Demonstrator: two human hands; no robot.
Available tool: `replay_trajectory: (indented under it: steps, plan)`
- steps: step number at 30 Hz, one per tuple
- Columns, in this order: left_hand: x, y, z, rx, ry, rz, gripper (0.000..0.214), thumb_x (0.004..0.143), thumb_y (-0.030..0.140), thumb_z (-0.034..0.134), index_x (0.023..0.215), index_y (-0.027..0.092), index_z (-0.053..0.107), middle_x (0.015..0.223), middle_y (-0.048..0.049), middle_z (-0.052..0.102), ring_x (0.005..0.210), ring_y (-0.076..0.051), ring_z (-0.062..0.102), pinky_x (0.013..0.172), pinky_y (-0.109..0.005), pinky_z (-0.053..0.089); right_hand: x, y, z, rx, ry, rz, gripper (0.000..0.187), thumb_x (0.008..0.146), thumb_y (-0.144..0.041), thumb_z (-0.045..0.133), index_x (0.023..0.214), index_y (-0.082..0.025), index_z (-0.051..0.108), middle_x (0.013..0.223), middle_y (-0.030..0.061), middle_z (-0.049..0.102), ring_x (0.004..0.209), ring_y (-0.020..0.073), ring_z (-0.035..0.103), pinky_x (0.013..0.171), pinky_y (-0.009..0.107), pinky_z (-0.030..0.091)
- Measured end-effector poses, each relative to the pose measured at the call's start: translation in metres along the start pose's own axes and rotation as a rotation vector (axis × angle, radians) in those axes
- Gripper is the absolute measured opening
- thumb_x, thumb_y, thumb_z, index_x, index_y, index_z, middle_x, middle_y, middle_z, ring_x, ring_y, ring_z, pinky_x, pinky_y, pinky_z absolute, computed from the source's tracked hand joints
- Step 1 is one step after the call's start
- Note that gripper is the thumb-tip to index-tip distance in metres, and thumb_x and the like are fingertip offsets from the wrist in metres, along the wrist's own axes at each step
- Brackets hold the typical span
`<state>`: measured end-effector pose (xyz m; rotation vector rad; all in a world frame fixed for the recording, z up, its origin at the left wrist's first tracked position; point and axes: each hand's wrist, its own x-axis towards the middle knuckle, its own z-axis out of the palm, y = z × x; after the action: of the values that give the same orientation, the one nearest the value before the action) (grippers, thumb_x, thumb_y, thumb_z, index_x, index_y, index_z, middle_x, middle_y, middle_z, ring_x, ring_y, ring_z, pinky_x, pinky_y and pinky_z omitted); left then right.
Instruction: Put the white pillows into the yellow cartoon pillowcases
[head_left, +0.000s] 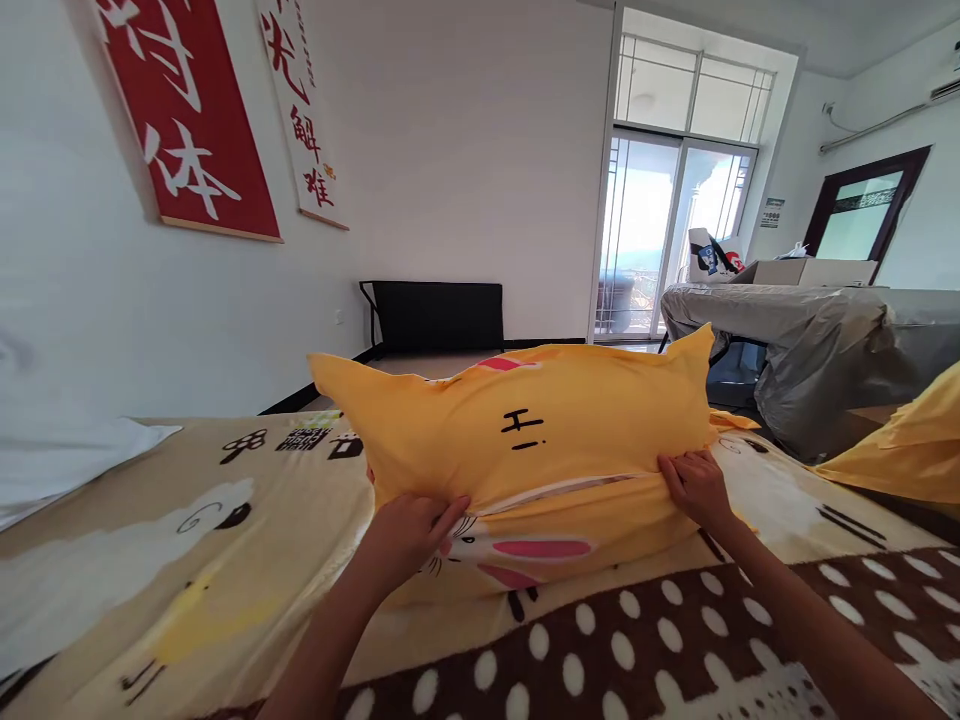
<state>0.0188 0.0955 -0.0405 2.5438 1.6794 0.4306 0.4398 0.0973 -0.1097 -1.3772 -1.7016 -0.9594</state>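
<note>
In front of me a yellow pillow (592,420) in a printed pillowcase rests on the bed blanket, its two upper corners sticking out like points. Across its near side runs a long opening with a strip of white showing inside. My left hand (420,525) pinches the cloth at the left end of that opening, thumb pointing right. At the right end, my right hand (697,485) has its fingers closed on the edge of the case. Below the slit the fabric shows a rabbit print with pink ears.
A beige and brown patterned blanket (277,560) lies under the pillow. White cloth (67,455) is at the left, yellow cloth (907,450) at the right. Behind stand a black folding piece of furniture (439,315) and a plastic-covered table (780,320) with boxes, near glass doors (645,230).
</note>
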Motion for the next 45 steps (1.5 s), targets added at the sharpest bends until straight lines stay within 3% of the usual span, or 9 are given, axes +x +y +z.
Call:
replay_trajectory:
  steps: [4, 6, 9, 15, 19, 28, 36, 41, 45]
  plan:
    - [-0.014, 0.009, -0.015, 0.001, -0.026, 0.003, 0.057, 0.094, 0.052, 0.024, 0.057, 0.019, 0.054, 0.063, -0.0040, 0.067, 0.065, -0.020, 0.060, 0.061, -0.028, 0.032, 0.047, -0.052, -0.034, -0.037, -0.007, 0.036, 0.032, 0.091, -0.025, 0.048, 0.062, -0.017, 0.059, 0.059, 0.0039, 0.061, 0.062, 0.0157, 0.052, 0.070, 0.031, 0.030]
    - [-0.023, 0.013, -0.021, 0.051, -0.013, 0.006, 0.055, 0.094, 0.050, 0.024, 0.062, 0.019, 0.057, 0.068, -0.0055, 0.067, 0.067, -0.021, 0.059, 0.061, -0.029, 0.031, 0.078, -0.099, -0.056, 0.134, 0.012, -0.041, 0.029, 0.091, -0.024, 0.047, 0.065, -0.018, 0.058, 0.063, 0.0035, 0.060, 0.067, 0.0163, 0.052, 0.071, 0.031, 0.032]
    - [-0.038, 0.016, -0.029, 0.111, -0.020, -0.017, 0.052, 0.094, 0.049, 0.027, 0.068, 0.019, 0.060, 0.072, -0.0066, 0.067, 0.071, -0.022, 0.060, 0.062, -0.030, 0.031, 0.107, -0.173, -0.078, 0.535, -0.161, -0.259, 0.020, 0.092, -0.024, 0.047, 0.077, -0.019, 0.059, 0.074, 0.0016, 0.062, 0.073, 0.0142, 0.053, 0.073, 0.027, 0.036]
    - [-0.065, 0.027, -0.044, 0.234, -0.153, -0.055, 0.032, 0.088, 0.012, 0.028, 0.090, 0.018, 0.059, 0.083, -0.0076, 0.066, 0.076, -0.022, 0.059, 0.066, -0.032, 0.037, 0.076, -0.248, -0.043, 0.645, -0.280, -0.396, 0.023, 0.082, -0.026, 0.062, 0.103, -0.017, 0.056, 0.097, 0.0065, 0.061, 0.092, 0.0198, 0.050, 0.085, 0.034, 0.034]
    - [-0.069, 0.037, -0.041, 0.278, -0.213, -0.075, 0.037, 0.079, 0.002, 0.027, 0.090, 0.017, 0.059, 0.086, -0.0089, 0.065, 0.079, -0.024, 0.058, 0.069, -0.034, 0.039, 0.047, -0.256, -0.013, 0.592, -0.108, -0.414, 0.017, 0.083, -0.010, 0.052, 0.098, -0.017, 0.057, 0.084, 0.0039, 0.059, 0.082, 0.0180, 0.047, 0.080, 0.034, 0.030]
    - [-0.078, 0.018, -0.047, -0.099, -0.135, -0.007, 0.031, 0.090, 0.025, 0.034, 0.102, 0.027, 0.062, 0.098, -0.0024, 0.069, 0.089, -0.020, 0.062, 0.079, -0.031, 0.045, 0.043, -0.254, -0.020, 0.682, -0.064, -0.435, 0.019, 0.080, -0.005, 0.045, 0.087, -0.017, 0.059, 0.076, 0.0028, 0.058, 0.075, 0.0162, 0.045, 0.075, 0.033, 0.027]
    - [-0.065, -0.012, -0.059, -0.272, 0.207, -0.070, 0.032, 0.089, 0.042, 0.040, 0.089, 0.021, 0.063, 0.094, -0.0041, 0.069, 0.090, -0.019, 0.062, 0.079, -0.027, 0.049, 0.038, -0.255, -0.013, 0.688, -0.123, -0.383, 0.021, 0.079, -0.003, 0.044, 0.089, -0.015, 0.057, 0.086, 0.0071, 0.062, 0.084, 0.0183, 0.049, 0.079, 0.034, 0.029]
    - [-0.055, -0.024, -0.042, -0.200, 0.096, 0.028, 0.030, 0.086, 0.028, 0.044, 0.114, 0.023, 0.055, 0.120, -0.0055, 0.059, 0.108, -0.019, 0.055, 0.093, -0.031, 0.044, 0.040, -0.253, -0.017, 0.663, -0.112, -0.381, 0.014, 0.081, -0.006, 0.046, 0.078, -0.016, 0.055, 0.079, 0.0052, 0.060, 0.077, 0.0174, 0.046, 0.076, 0.033, 0.030]
    - [-0.050, -0.018, -0.034, -0.186, 0.052, 0.076, 0.026, 0.083, 0.022, 0.045, 0.105, 0.022, 0.057, 0.120, -0.0068, 0.055, 0.111, -0.020, 0.052, 0.097, -0.033, 0.042, 0.039, -0.254, -0.020, 0.647, -0.096, -0.396, 0.013, 0.081, -0.008, 0.047, 0.075, -0.017, 0.054, 0.075, 0.0046, 0.057, 0.074, 0.0172, 0.044, 0.074, 0.034, 0.029]
